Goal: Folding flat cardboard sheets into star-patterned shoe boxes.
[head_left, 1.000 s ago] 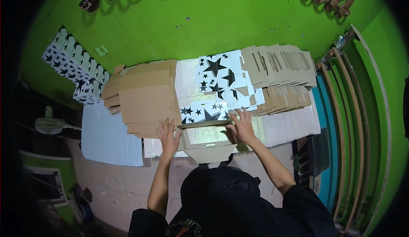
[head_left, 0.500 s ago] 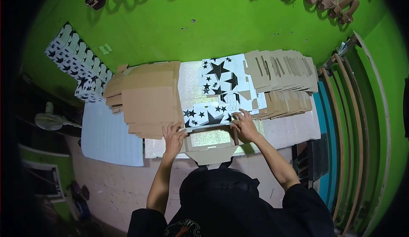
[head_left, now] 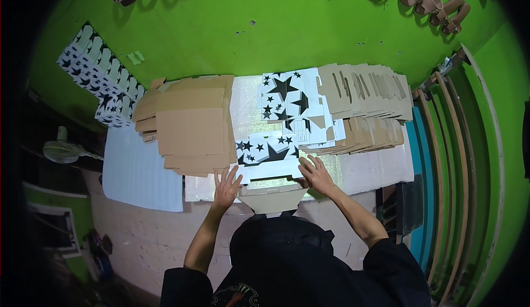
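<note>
In front of me is a partly folded shoe box [head_left: 268,153], white with black stars outside and brown inside. A plain white flap along its top bends over toward me, and a brown flap [head_left: 273,199] points at my body. My left hand [head_left: 226,186] grips the white flap's left end, its fingers somewhat spread. At the other end, my right hand [head_left: 316,174] holds the corner with bent fingers. Their undersides are hidden. Flat star-printed box blanks [head_left: 281,94] lie just beyond the box.
Stacked brown cardboard sheets [head_left: 190,122] lie at left, and overlapping brown blanks [head_left: 364,91] at right. Finished star-printed boxes [head_left: 99,72] are piled at far left. Sandals [head_left: 433,0] hang on the green wall. A fan [head_left: 61,146] stands left; a wooden rack [head_left: 450,169] stands right.
The white flap has folded over toward me and now covers part of the box's inside. Both hands have stayed at its two ends, with small shifts.
</note>
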A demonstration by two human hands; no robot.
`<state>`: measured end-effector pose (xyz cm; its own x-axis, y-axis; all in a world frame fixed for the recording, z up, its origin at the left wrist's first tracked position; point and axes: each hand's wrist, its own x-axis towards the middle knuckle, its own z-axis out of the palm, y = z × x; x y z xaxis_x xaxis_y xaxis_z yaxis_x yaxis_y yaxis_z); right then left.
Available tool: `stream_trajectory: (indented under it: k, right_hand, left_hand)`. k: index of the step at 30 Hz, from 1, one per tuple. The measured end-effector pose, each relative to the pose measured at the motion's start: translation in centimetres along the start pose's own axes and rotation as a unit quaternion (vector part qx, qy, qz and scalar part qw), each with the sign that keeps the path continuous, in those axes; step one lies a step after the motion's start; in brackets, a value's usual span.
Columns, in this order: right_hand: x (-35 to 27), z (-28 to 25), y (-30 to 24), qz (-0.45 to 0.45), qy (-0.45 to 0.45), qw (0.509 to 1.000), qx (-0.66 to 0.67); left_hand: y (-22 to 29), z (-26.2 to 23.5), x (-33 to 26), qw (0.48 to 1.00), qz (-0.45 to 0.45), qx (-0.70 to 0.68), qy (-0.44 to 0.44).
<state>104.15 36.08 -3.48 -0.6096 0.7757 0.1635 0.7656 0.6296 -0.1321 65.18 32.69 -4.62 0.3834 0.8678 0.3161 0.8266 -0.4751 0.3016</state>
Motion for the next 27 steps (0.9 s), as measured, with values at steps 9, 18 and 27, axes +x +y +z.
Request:
stream_trajectory:
  k: [9,18,27]
  right_hand:
    - [3.7,-0.8,-0.1,0.123,-0.011,0.988,0.094]
    - [4.0,1.3,1.3,0.133,-0.106,0.984,0.049]
    - [4.0,1.3,1.2,0.145,-0.103,0.981,0.073]
  left_hand:
    - [0.0,0.7,3.5,0.993,-0.113,-0.021,-0.038]
    - [-1.6,2.8,3.3,0.997,-0.057,0.042,-0.038]
    - [-1.0,2.8,3.2,0.996,-0.074,0.022,-0.036]
